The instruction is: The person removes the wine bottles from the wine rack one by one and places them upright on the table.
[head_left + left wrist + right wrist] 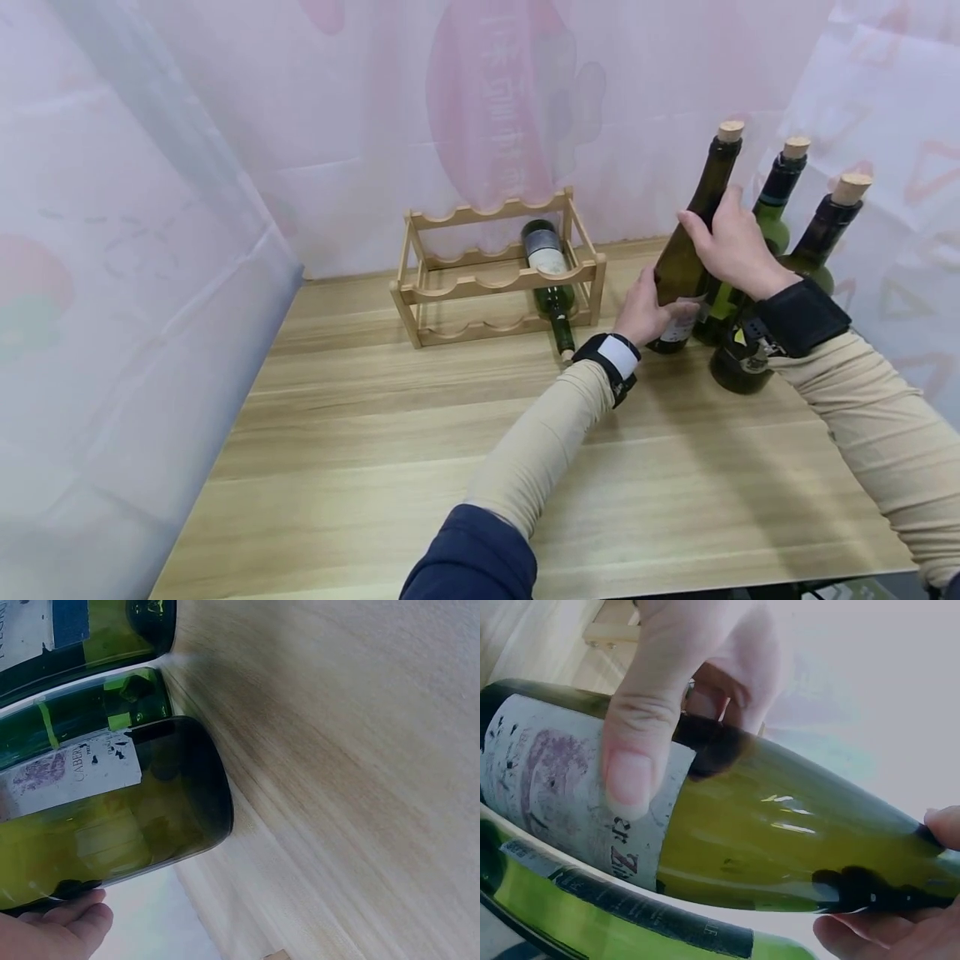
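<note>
Both of my hands hold one olive-green wine bottle [677, 271] with a cork in its top. My left hand [641, 315] grips it low down, its thumb lying across the white label [555, 772] in the right wrist view. Higher up, my right hand [737, 247] curls round the bottle below its neck. The bottle leans slightly in the head view; whether its base touches the table I cannot tell. Close to its right stand two more corked wine bottles, a green one [770, 218] and a darker one [821, 233], partly hidden by my right hand and wrist.
A wooden wine rack [465, 287] stands on the table [360, 467] near the back. At its right end another corked bottle [553, 298] lies on the upper tier, neck toward me. Printed white sheets [337, 100] hang behind and at both sides.
</note>
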A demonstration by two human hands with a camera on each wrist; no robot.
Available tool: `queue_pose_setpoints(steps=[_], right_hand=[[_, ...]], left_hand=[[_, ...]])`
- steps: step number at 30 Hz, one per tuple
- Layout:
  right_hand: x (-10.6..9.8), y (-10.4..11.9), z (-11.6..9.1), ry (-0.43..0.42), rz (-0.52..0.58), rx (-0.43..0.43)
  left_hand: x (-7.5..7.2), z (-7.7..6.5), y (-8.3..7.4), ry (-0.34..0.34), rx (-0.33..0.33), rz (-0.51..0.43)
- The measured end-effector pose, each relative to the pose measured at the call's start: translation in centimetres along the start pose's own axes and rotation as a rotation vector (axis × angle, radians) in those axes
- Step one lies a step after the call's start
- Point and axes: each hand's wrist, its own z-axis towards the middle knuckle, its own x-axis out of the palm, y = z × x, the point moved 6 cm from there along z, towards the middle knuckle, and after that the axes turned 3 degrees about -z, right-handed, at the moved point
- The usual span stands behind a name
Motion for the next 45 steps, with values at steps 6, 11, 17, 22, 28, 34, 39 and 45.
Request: queue_pose_setpoints(steps=[6,11,17,22,28,34,39,45], right_hand=[[-0.2,0.4,-0.6,0.03,-0.017,0.016],[-0.4,0.8,-1.8,0.072,-0.056,-0.013],[-0.5,1.6,-3.5,0.088,-0.098,-0.058],[-0.6,2.3,-4.9,0.052,-0.153,-0.091],[-0.8,3.1,-5.9,-0.03,-0.222,-0.142],[-0.1,3.8,-5.9,-0.014,-0.201,-0.175],[0.6,4.5,-5.9,0.029,-0.165,-0.165],[2.0,5.6,-5.5,0.059,-0.182,-0.205]], left_hand=[[0.0,0.0,-0.2,0.013,0.008,-0.006],[0.1,-0.1,0.0,0.029,-0.006,-0.032],[0.0,-0.2,0.2,0.032,-0.017,-0.059],[0.0,-0.4,0.3,0.026,-0.029,-0.063],[-0.2,-0.8,0.1,0.018,-0.017,-0.056],[-1.3,-1.1,0.0,0.027,-0.002,-0.034],[-2.2,-1.9,0.3,0.052,0.005,-0.021],[-3.5,-2.8,0.1,0.023,0.056,0.067]])
